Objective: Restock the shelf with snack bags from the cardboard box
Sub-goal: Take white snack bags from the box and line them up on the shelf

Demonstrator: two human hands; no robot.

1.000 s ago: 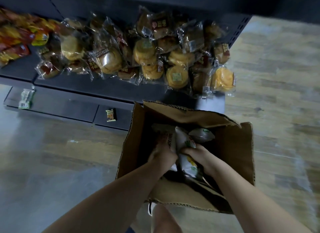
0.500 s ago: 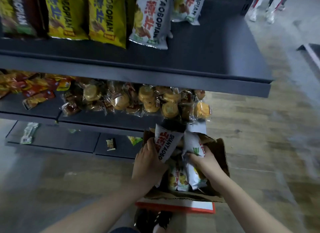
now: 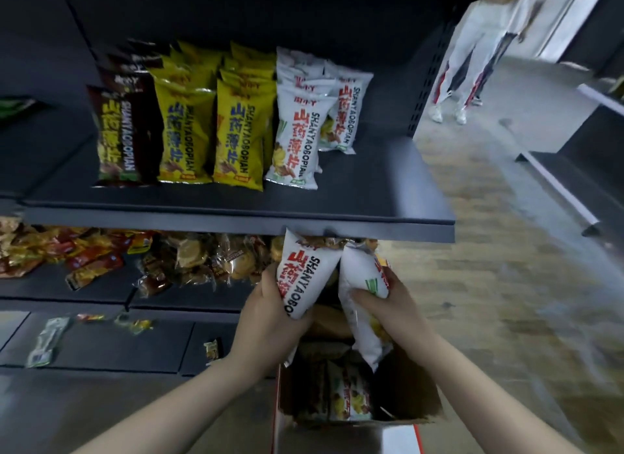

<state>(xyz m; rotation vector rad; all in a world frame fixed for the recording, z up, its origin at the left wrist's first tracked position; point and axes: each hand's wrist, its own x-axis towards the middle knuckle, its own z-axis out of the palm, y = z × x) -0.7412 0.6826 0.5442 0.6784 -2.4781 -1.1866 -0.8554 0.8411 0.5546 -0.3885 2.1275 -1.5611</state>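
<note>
The left hand (image 3: 266, 315) curls round the lower end of a glossy white foil snack bag with red characters (image 3: 304, 274), a long puffed pillow shape with crimped ends. Its long axis runs steeply up and slightly left, the top crimp reaching the front edge of the dark grey metal shelf (image 3: 388, 196) above. The right hand (image 3: 391, 305) grips a second white foil bag (image 3: 363, 284) round its middle; this one tilts the other way, upper end toward the first bag and nearly touching it, lower end hanging down over the open brown cardboard box (image 3: 415, 403). The box stands on the floor below both hands, its matt flaps rough-edged, with more printed bags lying inside.

On the shelf's flat matt top, upright bags stand in rows running back from the front edge: dark brown bags (image 3: 125, 132) toward the left, shiny yellow bags (image 3: 209, 129) in the middle, white bags (image 3: 300, 125) to their right, and bare surface toward the right front corner.

The lower shelf (image 3: 101, 294) carries crinkly clear-wrapped round pastries (image 3: 209, 261) and red-orange packets (image 3: 67, 251) further left. Small loose packets (image 3: 47, 342) lie on the base plinth, though blur makes their print unreadable.

The floor (image 3: 489, 284) looks like pale wood-grain planking. A person in white trousers with side stripes (image 3: 462, 65) stands well apart down the aisle.
</note>
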